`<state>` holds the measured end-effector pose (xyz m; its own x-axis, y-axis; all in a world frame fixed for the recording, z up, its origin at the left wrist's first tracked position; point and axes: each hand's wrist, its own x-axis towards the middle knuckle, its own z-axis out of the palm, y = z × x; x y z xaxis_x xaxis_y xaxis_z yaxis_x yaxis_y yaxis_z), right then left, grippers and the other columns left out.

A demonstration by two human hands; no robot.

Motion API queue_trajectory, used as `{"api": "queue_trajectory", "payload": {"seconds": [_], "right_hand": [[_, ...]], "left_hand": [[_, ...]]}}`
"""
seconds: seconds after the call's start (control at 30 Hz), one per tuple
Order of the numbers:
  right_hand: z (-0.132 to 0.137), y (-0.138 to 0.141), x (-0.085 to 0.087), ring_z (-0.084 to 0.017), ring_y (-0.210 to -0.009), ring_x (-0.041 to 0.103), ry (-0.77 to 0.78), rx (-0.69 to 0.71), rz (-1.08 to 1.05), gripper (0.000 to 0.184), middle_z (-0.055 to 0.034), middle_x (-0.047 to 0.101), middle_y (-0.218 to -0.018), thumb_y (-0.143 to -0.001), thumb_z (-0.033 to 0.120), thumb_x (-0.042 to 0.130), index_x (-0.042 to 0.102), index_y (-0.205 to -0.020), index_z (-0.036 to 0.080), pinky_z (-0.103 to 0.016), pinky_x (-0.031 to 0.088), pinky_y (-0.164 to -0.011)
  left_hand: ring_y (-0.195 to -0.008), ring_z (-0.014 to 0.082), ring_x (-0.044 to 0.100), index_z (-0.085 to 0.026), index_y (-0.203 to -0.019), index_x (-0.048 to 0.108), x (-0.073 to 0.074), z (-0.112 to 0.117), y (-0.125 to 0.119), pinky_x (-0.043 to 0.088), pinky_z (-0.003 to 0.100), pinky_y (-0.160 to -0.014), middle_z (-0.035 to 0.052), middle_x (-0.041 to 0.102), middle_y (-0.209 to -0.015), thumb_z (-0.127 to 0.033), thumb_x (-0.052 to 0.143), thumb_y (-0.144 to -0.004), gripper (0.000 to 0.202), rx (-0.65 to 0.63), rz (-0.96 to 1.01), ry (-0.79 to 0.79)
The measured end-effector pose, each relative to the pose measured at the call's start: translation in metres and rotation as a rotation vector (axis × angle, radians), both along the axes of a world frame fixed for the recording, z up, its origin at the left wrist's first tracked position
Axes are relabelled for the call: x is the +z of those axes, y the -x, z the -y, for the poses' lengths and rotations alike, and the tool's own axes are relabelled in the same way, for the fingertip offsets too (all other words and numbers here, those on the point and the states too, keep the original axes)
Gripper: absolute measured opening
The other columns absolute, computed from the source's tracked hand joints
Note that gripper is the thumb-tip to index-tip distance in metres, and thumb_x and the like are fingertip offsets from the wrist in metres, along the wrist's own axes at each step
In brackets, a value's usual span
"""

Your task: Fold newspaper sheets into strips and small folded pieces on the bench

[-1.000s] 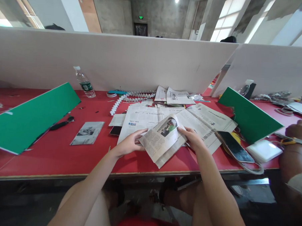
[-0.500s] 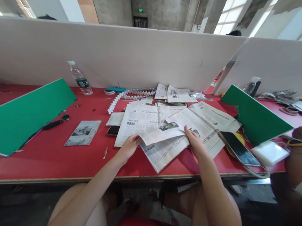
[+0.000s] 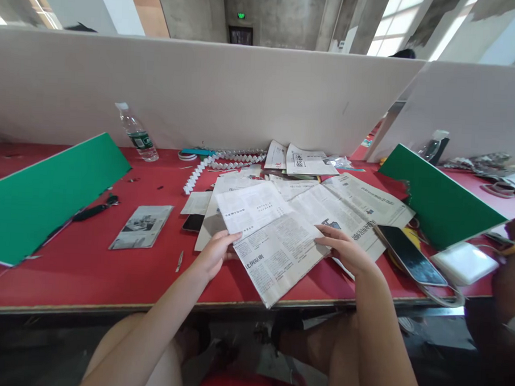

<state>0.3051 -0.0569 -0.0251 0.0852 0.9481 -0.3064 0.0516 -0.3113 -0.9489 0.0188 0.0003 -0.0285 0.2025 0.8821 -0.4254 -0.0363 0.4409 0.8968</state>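
A creased newspaper sheet (image 3: 276,239) is spread between my hands, tilted over the near edge of the red table. Its left edge is pinched by my left hand (image 3: 218,253), thumb on top and fingers beneath. On the opposite edge, my right hand (image 3: 338,245) grips the sheet with fingers partly over the print. Under and behind it lie other newspaper sheets (image 3: 366,200). A small folded newspaper piece (image 3: 141,226) rests by itself to the left. Part of a dark phone (image 3: 193,222) shows beside the sheets.
Green boards (image 3: 56,198) stand at both sides of the red table (image 3: 151,279). A water bottle (image 3: 137,133) and a folded white paper chain (image 3: 224,162) are near the white partition (image 3: 202,94). A smartphone (image 3: 410,256) and white power bank (image 3: 465,262) lie right, near another person's arm.
The sheet's upper flap, raised and folded over before, now lies opened back, showing the full printed face. My right hand has turned over the sheet's edge.
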Motion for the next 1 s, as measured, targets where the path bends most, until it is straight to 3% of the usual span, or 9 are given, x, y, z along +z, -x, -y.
{"api": "queue_trajectory", "payload": {"seconds": [0.07, 0.2, 0.43, 0.67, 0.87, 1.0], "right_hand": [[0.001, -0.002, 0.002, -0.021, -0.089, 0.063, -0.003, 0.05, 0.024, 0.036, -0.0052, 0.066, -0.103, -0.071, 0.03, 0.063, 0.064, -0.107, 0.026, -0.028, 0.051, -0.062], [0.003, -0.008, 0.0, -0.021, -0.09, 0.061, 0.022, 0.073, 0.08, 0.04, -0.0055, 0.064, -0.101, -0.069, 0.03, 0.067, 0.063, -0.108, 0.027, -0.029, 0.051, -0.066], [0.004, -0.016, -0.002, -0.018, -0.076, 0.062, 0.02, 0.149, -0.02, 0.064, -0.0003, 0.063, -0.078, -0.063, 0.029, 0.073, 0.053, -0.124, 0.025, -0.033, 0.051, -0.073], [0.005, -0.002, 0.01, -0.024, -0.087, 0.064, -0.047, 0.165, -0.011, 0.083, -0.0048, 0.068, -0.092, -0.066, 0.036, 0.072, 0.034, -0.14, 0.027, -0.039, 0.05, -0.081], [0.002, 0.0, 0.005, -0.025, -0.105, 0.056, -0.198, 0.209, 0.163, 0.068, -0.0043, 0.06, -0.118, -0.07, 0.042, 0.07, 0.045, -0.132, 0.032, -0.04, 0.046, -0.09], [0.001, 0.0, 0.004, -0.023, -0.095, 0.059, -0.214, 0.181, 0.222, 0.058, -0.0032, 0.063, -0.107, -0.071, 0.045, 0.067, 0.049, -0.125, 0.031, -0.037, 0.048, -0.081]], "left_hand": [[-0.089, 0.0233, 0.067, -0.014, -0.096, 0.066, 0.0, 0.001, -0.001, 0.054, 0.035, -0.075, 0.0088, 0.071, -0.098, -0.022, 0.069, -0.067, 0.031, -0.038, -0.007, -0.055], [-0.098, 0.0245, 0.064, -0.011, -0.09, 0.067, -0.001, 0.002, -0.004, 0.046, 0.039, -0.093, 0.0094, 0.072, -0.099, -0.017, 0.072, -0.06, 0.031, 0.004, -0.021, -0.152], [-0.095, 0.0246, 0.065, -0.011, -0.087, 0.067, -0.004, 0.001, -0.006, 0.046, 0.04, -0.093, 0.0092, 0.072, -0.095, -0.019, 0.073, -0.059, 0.03, 0.03, -0.054, -0.189], [-0.092, 0.0246, 0.066, -0.011, -0.084, 0.068, -0.007, 0.001, -0.007, 0.046, 0.041, -0.092, 0.0098, 0.073, -0.091, -0.021, 0.074, -0.06, 0.027, -0.034, -0.027, -0.186], [-0.093, 0.0269, 0.065, -0.011, -0.087, 0.068, -0.007, 0.002, -0.008, 0.045, 0.042, -0.092, 0.0103, 0.073, -0.092, -0.021, 0.076, -0.057, 0.033, -0.041, -0.058, -0.136], [-0.095, 0.0272, 0.065, -0.011, -0.089, 0.069, -0.006, 0.003, -0.009, 0.045, 0.042, -0.092, 0.01, 0.073, -0.093, -0.019, 0.074, -0.059, 0.032, -0.05, -0.059, -0.131]]}}
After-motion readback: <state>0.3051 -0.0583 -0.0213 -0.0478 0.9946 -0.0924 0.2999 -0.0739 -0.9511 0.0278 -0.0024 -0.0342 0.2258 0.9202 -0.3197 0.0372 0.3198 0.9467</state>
